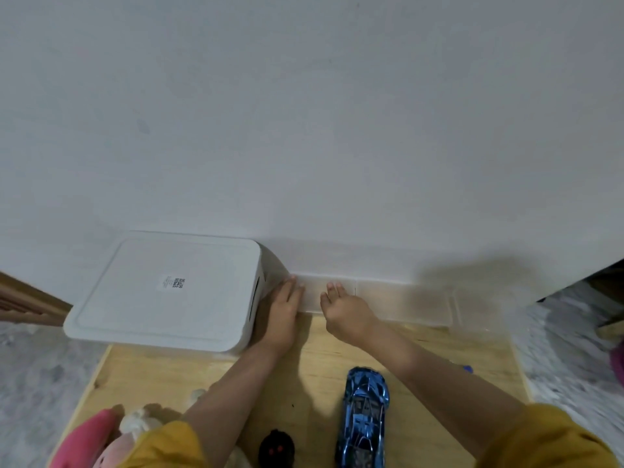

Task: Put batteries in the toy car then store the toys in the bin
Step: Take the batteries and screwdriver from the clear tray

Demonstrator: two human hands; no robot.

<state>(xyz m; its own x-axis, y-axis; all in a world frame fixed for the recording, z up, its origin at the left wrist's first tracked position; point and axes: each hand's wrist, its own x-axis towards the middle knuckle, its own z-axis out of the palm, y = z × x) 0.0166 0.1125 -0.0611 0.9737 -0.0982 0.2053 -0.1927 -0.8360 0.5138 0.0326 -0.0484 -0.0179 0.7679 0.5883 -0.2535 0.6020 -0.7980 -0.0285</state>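
Toy car (363, 417), glossy blue, lies on the wooden desk (304, 373) between my forearms. My left hand (283, 314) touches the lidded white bin (169, 292) with straight fingers (291, 284); my right hand (344, 309) hovers loosely spread. A black remote (277, 450) and pink doll (101, 440) are cropped below.

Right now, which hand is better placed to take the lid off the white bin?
The left hand, I would judge. Its fingers already lie against the right side of the white bin, whose lid is on. The right hand hovers open farther right, apart from the bin.
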